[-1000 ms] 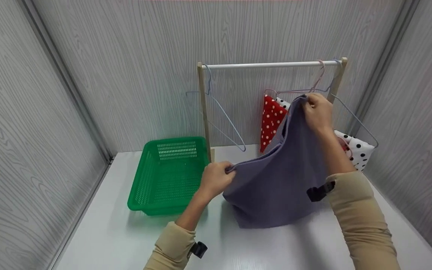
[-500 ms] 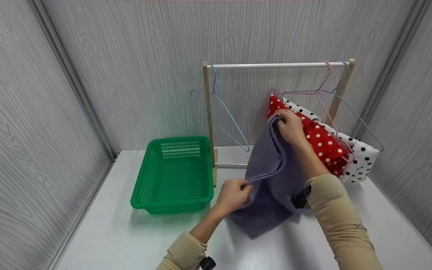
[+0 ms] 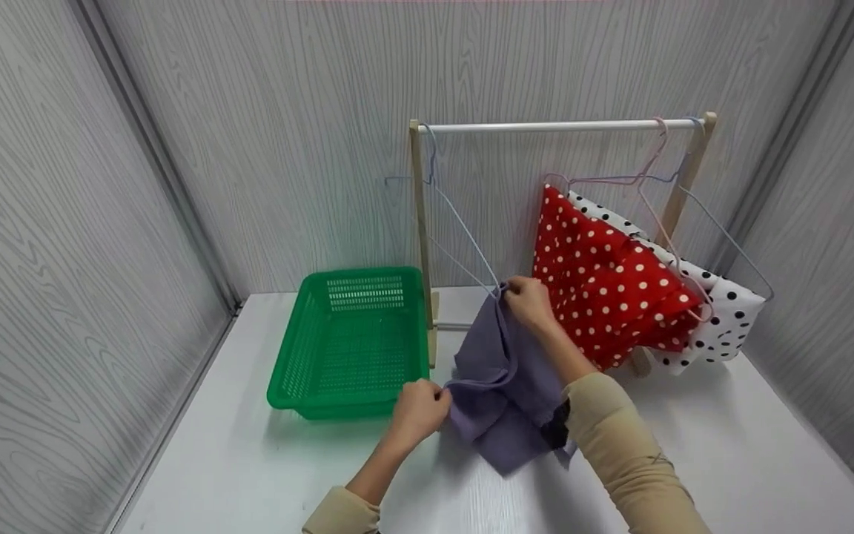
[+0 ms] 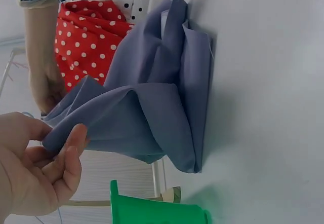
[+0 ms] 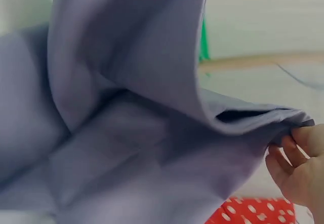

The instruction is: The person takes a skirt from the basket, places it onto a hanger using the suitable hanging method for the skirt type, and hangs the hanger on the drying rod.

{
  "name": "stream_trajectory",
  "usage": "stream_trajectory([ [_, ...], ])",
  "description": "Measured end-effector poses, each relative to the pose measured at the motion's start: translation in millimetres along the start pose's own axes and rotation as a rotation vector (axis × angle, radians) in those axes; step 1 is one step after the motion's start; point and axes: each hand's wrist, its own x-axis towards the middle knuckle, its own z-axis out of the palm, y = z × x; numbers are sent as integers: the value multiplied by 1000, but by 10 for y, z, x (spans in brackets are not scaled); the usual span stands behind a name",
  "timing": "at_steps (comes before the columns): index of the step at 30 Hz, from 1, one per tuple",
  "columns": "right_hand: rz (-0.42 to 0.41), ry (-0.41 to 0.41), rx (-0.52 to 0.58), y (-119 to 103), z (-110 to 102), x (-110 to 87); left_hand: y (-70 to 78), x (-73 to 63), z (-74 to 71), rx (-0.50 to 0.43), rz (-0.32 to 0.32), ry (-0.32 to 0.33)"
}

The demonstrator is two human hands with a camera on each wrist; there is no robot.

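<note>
A purple-grey cloth (image 3: pixel 516 423), which looks like an open-edged piece of sewn fabric, hangs in folds between both hands. My left hand (image 3: pixel 422 409) pinches one corner of its upper edge, thumb against fingers in the left wrist view. With thumb and fingertips, my right hand (image 3: pixel 531 300) grips the opposite corner, higher up. That corner overlaps the lower end of a light blue wire hanger (image 3: pixel 464 225) in the head view. The right wrist view shows the edge parted into two layers (image 5: pixel 243 117) near the right fingertips. The cloth's lower folds droop close over the white table (image 3: pixel 338 475).
A rack with a white rail (image 3: pixel 538 126) stands at the back; the blue hanger is at its left post. Toward its right end hang a red polka-dot cloth (image 3: pixel 597 259) and a white black-dotted cloth (image 3: pixel 727 319). A green plastic basket (image 3: pixel 360 273) sits left of the rack.
The right hand has moved left and down, carrying its cloth corner from before the red cloth to the blue hanger's end. The left hand ends slightly lower. The red cloth is now uncovered.
</note>
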Motion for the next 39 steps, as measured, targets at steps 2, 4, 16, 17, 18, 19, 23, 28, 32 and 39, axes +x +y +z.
stream_trajectory([
  [2, 16, -48, 12, 16, 144, -71, -18, -58, 65, 106, -4, -32],
  [4, 36, -100, 32, 34, 270, -140, -24, -114, 147, 237, 12, -53],
  [16, -35, -695, 230, 120, 593, -455, -189, -383, 751, 1036, 398, 93],
  [17, -39, -710, 237, 134, 582, -475, -222, -383, 796, 1061, 468, 130],
  [18, -55, -705, 227, 149, 564, -497, -252, -378, 833, 1089, 534, 152],
  [19, -81, -688, 202, 166, 540, -520, -274, -370, 864, 1123, 592, 158],
  [23, -249, -543, -4, 289, 420, -644, -302, -333, 919, 1205, 686, 19],
  [28, -405, -401, -440, 520, 240, -936, -303, -239, 900, 1230, 649, -13],
  [32, -413, -392, -731, 728, 166, -1224, -359, -134, 853, 1193, 664, 55],
  [39, -500, -253, -906, 1097, 223, -1408, -437, 43, 719, 1079, 704, 259],
])
